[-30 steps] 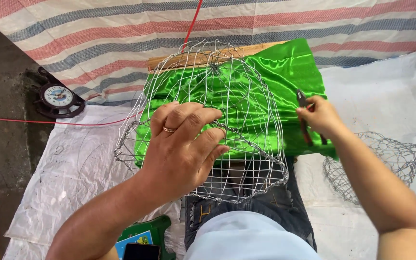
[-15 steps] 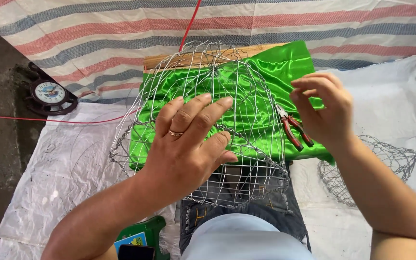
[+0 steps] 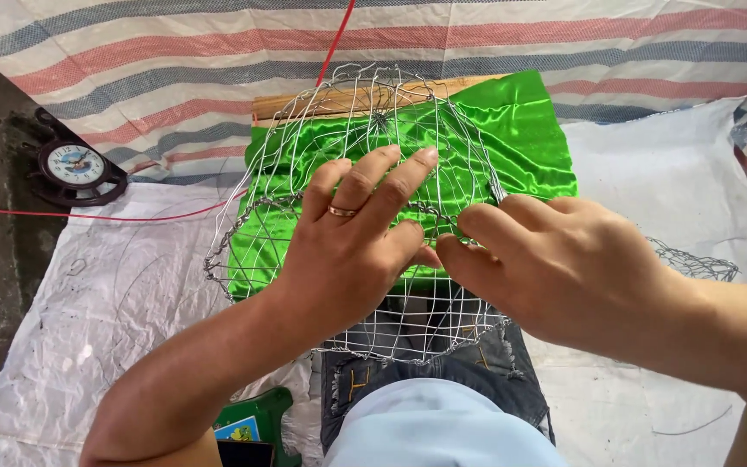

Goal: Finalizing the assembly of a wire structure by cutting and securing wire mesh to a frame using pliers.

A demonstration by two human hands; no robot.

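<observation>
Wire basket (image 3: 365, 130), a domed mesh frame, lies across our lap and over the green cloth (image 3: 529, 130); our right hand (image 3: 564, 268), which half a second ago hung off to the side with pliers, has come in to pinch the mesh beside the left thumb (the pliers are now out of sight, so we cannot tell whether it still grips them); our left hand (image 3: 347, 242) stays spread flat on the dome, fingers apart. Underneath lie a white sheet (image 3: 105, 311) and striped tarp (image 3: 175, 52); a small clock (image 3: 75, 164) sits on dark floor, with a red wire (image 3: 88, 214) beside it.
</observation>
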